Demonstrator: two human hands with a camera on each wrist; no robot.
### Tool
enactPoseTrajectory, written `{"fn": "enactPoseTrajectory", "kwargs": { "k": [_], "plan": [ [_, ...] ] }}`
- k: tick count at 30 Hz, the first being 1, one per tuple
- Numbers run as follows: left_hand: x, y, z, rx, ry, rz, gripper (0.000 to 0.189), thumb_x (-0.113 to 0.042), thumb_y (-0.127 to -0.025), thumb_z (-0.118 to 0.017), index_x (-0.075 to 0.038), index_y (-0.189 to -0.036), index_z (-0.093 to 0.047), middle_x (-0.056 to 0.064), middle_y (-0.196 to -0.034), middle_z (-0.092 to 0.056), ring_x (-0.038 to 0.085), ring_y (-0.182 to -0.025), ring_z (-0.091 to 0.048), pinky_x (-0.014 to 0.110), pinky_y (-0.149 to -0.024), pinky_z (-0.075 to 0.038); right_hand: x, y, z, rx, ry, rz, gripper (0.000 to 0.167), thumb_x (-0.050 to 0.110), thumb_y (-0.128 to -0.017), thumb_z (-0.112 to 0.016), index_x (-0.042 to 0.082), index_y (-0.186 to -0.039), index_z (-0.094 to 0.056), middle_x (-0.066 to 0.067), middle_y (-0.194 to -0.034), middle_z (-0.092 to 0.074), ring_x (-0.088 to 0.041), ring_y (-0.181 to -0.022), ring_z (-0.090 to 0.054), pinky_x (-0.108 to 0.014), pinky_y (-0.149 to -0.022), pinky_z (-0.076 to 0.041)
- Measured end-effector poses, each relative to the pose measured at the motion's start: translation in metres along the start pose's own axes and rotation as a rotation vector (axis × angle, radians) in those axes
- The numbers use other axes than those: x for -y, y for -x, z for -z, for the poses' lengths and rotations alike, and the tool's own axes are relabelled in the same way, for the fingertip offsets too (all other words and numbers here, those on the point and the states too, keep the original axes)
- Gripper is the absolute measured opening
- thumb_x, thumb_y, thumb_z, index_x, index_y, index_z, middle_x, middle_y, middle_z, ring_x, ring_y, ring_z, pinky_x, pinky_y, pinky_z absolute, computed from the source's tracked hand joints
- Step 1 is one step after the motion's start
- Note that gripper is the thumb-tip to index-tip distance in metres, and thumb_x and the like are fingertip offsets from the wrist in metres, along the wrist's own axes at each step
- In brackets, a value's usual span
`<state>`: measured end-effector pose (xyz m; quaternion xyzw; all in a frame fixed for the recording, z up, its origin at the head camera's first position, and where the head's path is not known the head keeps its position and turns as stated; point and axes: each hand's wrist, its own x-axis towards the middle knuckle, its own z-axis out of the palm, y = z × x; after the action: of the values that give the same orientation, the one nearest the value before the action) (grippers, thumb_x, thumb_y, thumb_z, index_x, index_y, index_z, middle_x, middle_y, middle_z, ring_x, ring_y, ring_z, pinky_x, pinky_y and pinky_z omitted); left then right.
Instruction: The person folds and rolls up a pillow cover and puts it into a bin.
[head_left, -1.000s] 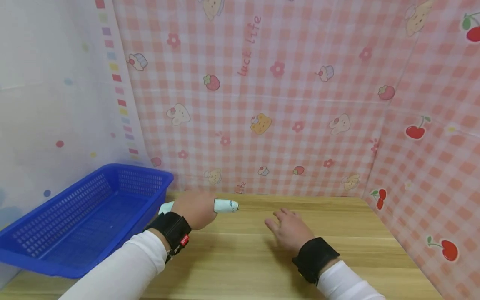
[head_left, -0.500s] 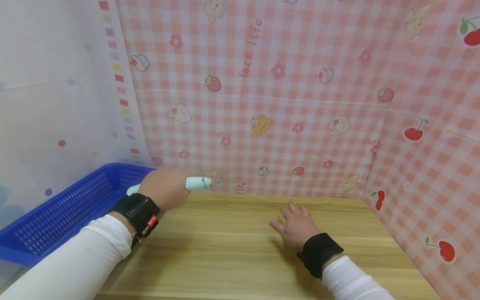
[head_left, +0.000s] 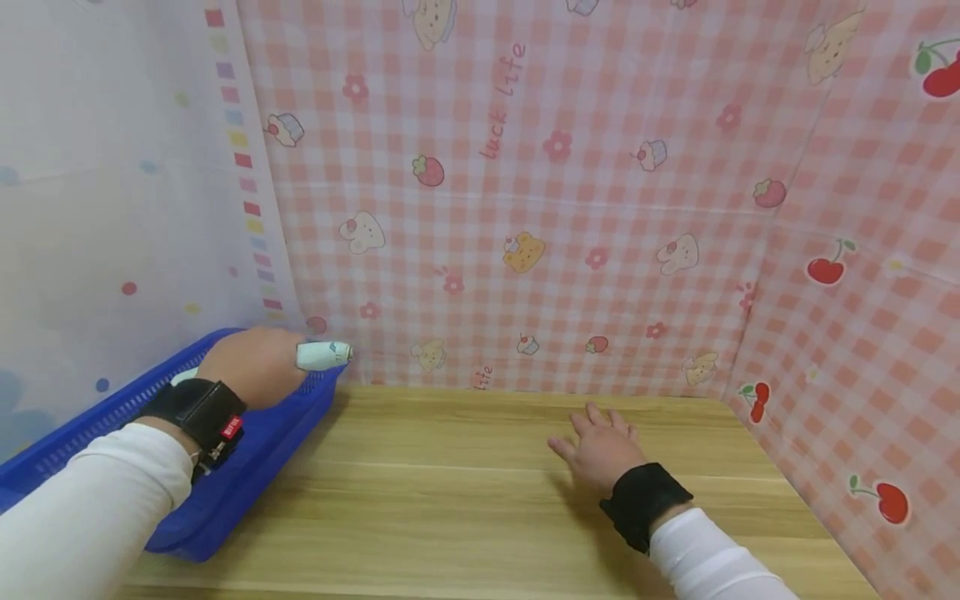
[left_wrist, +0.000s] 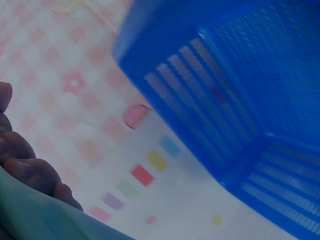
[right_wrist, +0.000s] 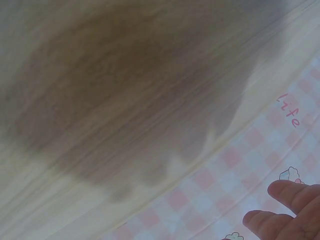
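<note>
My left hand (head_left: 255, 367) grips a long, pale mint-green tube-shaped item (head_left: 323, 356) with small blue print near its end. One end sticks out to the right of the fist, and a bit of the other shows on the left. Curled fingertips (left_wrist: 37, 172) lie along the mint-green surface in the left wrist view. In the head view, this hand overlaps the far part of a blue plastic basket (head_left: 247, 500). My right hand (head_left: 606, 454) hovers over the wooden table with its fingers spread, holding nothing; two of its fingers (right_wrist: 292, 195) show in the right wrist view.
The wooden tabletop (head_left: 450, 500) ends at a pink checked cloth wall (head_left: 450, 208) behind and another checked wall (head_left: 885, 333) on the right. A white dotted cloth (head_left: 112, 208) stands to the left, beside the slatted basket.
My left hand has carried the mint-green item left and a little up, from above the table to over the basket. My right hand has shifted slightly right, fingers more spread.
</note>
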<state>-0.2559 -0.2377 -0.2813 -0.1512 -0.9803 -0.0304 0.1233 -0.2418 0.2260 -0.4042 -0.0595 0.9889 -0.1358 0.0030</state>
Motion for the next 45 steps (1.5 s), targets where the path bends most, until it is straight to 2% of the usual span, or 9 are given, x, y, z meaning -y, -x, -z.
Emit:
{"fn": "enactPoseTrajectory", "kwargs": {
  "k": [2,7,9,14,25,37,45],
  "plan": [
    [0.009,0.001,-0.002,0.023,0.007,0.025,0.053,-0.057,-0.104,-0.054,-0.018,-0.068,-0.053,0.000,-0.062,-0.047,0.020,-0.058,-0.050,0.039,-0.059,-0.043,0.001,0.001,0.001,0.002,-0.009,-0.002,0.078,0.062,-0.105,-0.048,0.005,-0.158,-0.045,-0.027,-0.170,-0.028,-0.058,-0.156,-0.017,-0.079,-0.120,-0.012],
    [0.032,0.005,-0.009,0.035,-0.014,0.020,0.037,-0.034,-0.103,-0.057,-0.018,-0.070,-0.054,-0.001,-0.064,-0.050,0.020,-0.059,-0.050,0.039,-0.058,-0.042,0.003,0.003,0.003,-0.003,-0.012,0.003,0.078,0.062,-0.105,-0.049,0.004,-0.156,-0.047,-0.028,-0.168,-0.030,-0.059,-0.154,-0.020,-0.080,-0.119,-0.013],
    [0.042,0.006,-0.012,0.039,-0.024,0.012,0.026,-0.020,-0.097,-0.058,-0.017,-0.072,-0.054,-0.001,-0.066,-0.050,0.020,-0.061,-0.049,0.040,-0.058,-0.041,0.003,0.002,0.002,-0.007,-0.011,0.005,0.077,0.062,-0.105,-0.049,0.004,-0.156,-0.047,-0.028,-0.168,-0.031,-0.060,-0.154,-0.020,-0.080,-0.119,-0.013],
    [0.058,0.009,-0.021,0.067,-0.025,0.025,0.023,-0.016,-0.096,-0.057,-0.017,-0.073,-0.055,-0.001,-0.067,-0.050,0.020,-0.062,-0.048,0.039,-0.059,-0.040,0.001,0.001,0.001,-0.012,-0.014,0.010,0.081,0.066,-0.104,-0.047,0.004,-0.156,-0.047,-0.028,-0.167,-0.032,-0.060,-0.154,-0.020,-0.080,-0.119,-0.014],
    [0.076,0.019,-0.044,0.077,0.007,0.023,0.024,-0.012,-0.096,-0.056,-0.018,-0.073,-0.055,-0.002,-0.066,-0.049,0.018,-0.061,-0.045,0.037,-0.057,-0.038,0.000,0.000,0.000,-0.016,-0.021,0.009,0.077,0.060,-0.105,-0.051,0.004,-0.156,-0.047,-0.029,-0.168,-0.031,-0.061,-0.153,-0.020,-0.080,-0.119,-0.014],
    [0.107,0.026,-0.076,0.107,-0.055,0.001,0.019,-0.012,-0.089,-0.064,-0.020,-0.073,-0.056,-0.004,-0.066,-0.051,0.017,-0.062,-0.046,0.040,-0.058,-0.040,-0.006,-0.001,-0.005,-0.006,-0.028,0.006,0.079,0.062,-0.104,-0.051,0.003,-0.156,-0.046,-0.029,-0.168,-0.030,-0.060,-0.154,-0.018,-0.078,-0.120,-0.013],
    [0.112,0.034,-0.087,0.137,-0.041,0.013,0.021,-0.012,-0.087,-0.065,-0.023,-0.071,-0.055,-0.007,-0.064,-0.050,0.016,-0.061,-0.043,0.040,-0.065,-0.032,-0.003,0.000,-0.003,-0.011,-0.036,0.009,0.074,0.056,-0.106,-0.053,0.002,-0.155,-0.048,-0.030,-0.167,-0.031,-0.060,-0.154,-0.020,-0.078,-0.120,-0.014]
  ]
}}
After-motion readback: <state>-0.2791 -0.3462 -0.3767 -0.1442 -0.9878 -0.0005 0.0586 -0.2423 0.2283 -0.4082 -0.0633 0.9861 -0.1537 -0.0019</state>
